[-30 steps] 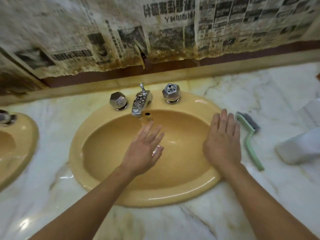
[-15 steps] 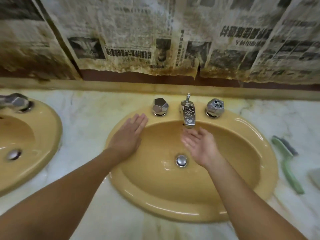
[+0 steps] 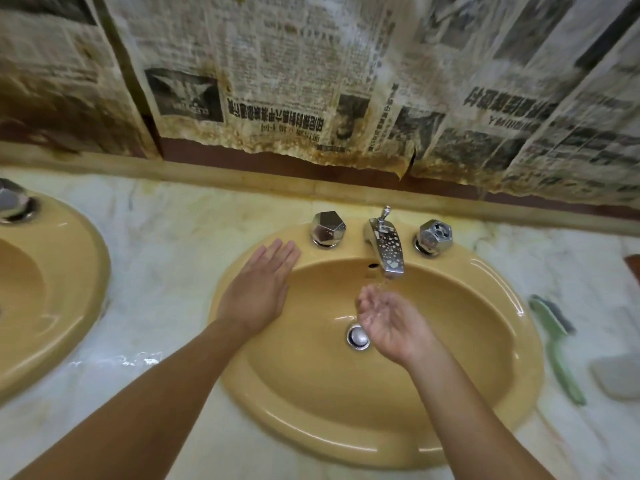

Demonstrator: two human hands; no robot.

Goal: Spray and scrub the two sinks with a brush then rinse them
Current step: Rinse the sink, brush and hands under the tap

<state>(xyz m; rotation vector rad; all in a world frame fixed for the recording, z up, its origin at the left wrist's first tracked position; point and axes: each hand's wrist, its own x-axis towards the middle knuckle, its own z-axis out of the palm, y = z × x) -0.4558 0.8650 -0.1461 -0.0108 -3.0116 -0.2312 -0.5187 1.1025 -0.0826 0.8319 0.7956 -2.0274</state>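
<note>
While water runs from the faucet [image 3: 386, 249], the marble counter [image 3: 166, 237] fills the frame, with stained newspaper [image 3: 277, 81] pasted on the wall at 12 o'clock. Right sink [image 3: 398, 441], yellow oval, sits centre frame; left sink [image 3: 69, 289] is cut off by the frame edge at 9 o'clock. Both arms reach in from 6 o'clock.

Left hand [image 3: 258, 292]: flat, palm down, fingers straight and together, resting on the right sink's rim at its 10 o'clock, just beside the left knob [image 3: 328, 228]. Holds nothing.

Right hand [image 3: 389, 322]: palm up, fingers loosely cupped, over the basin right under the spout, catching water. Holds nothing solid.

Brush [image 3: 557, 348]: green handle, dark bristles, lying on the counter at 3 o'clock of the right sink, just outside the rim, untouched. Grey-white object [image 3: 616, 375] beside it at the frame edge, too blurred to identify.

Right knob [image 3: 434, 236] at 1 o'clock of the basin. Drain plug [image 3: 358, 336] near basin centre, just left of the right hand. Faucet speckled with droplets. Counter wet between the sinks.
</note>
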